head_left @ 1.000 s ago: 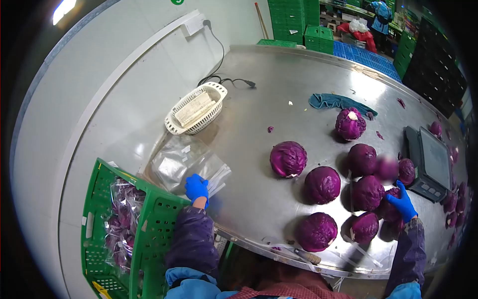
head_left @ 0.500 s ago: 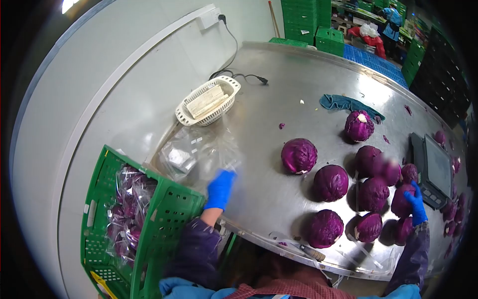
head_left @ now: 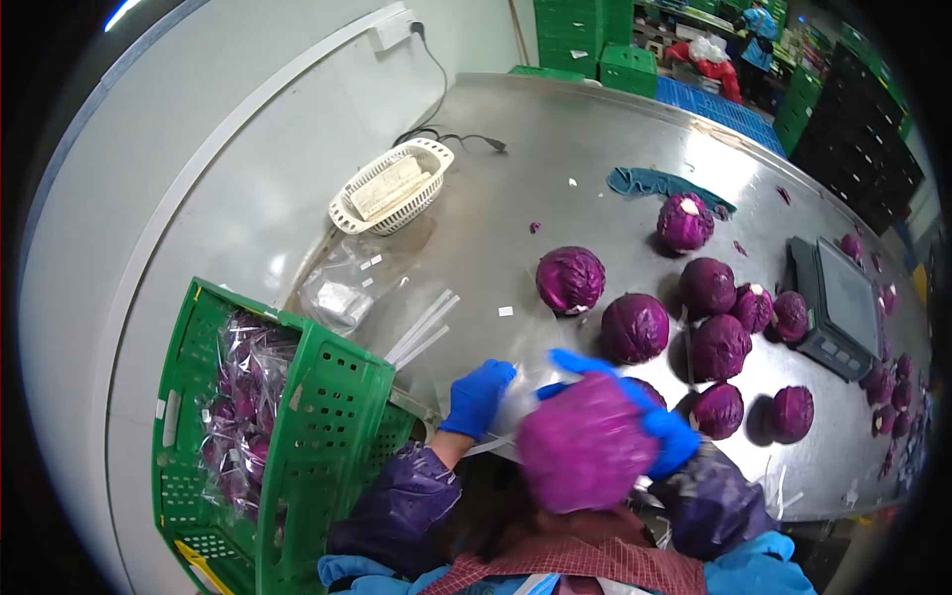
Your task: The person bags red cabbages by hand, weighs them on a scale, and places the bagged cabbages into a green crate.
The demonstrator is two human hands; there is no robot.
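Close to the table's front edge, my right hand [head_left: 670,432], in a blue glove, grips a red cabbage [head_left: 583,446] from the far side and the right. The cabbage is smeared by motion. Just left of it, my gloved left hand [head_left: 480,399] is closed on a clear plastic bag [head_left: 522,389], whose film stretches toward the cabbage. I cannot make out whether the cabbage touches the bag's mouth. More clear bags [head_left: 342,297] lie flat beyond my left hand, beside several white strips [head_left: 424,329].
Several red cabbages [head_left: 635,328] stand on the metal table [head_left: 516,213], with a scale [head_left: 841,312] at right. A green crate [head_left: 327,397] of bagged cabbages is at left. A white basket [head_left: 392,186] and a teal cloth [head_left: 659,183] lie farther back. Another person [head_left: 759,35] is distant.
My right hand has brought a cabbage from beside the scale leftward to my body. My left hand has lifted a bag from the pile and moved right, uncovering white strips.
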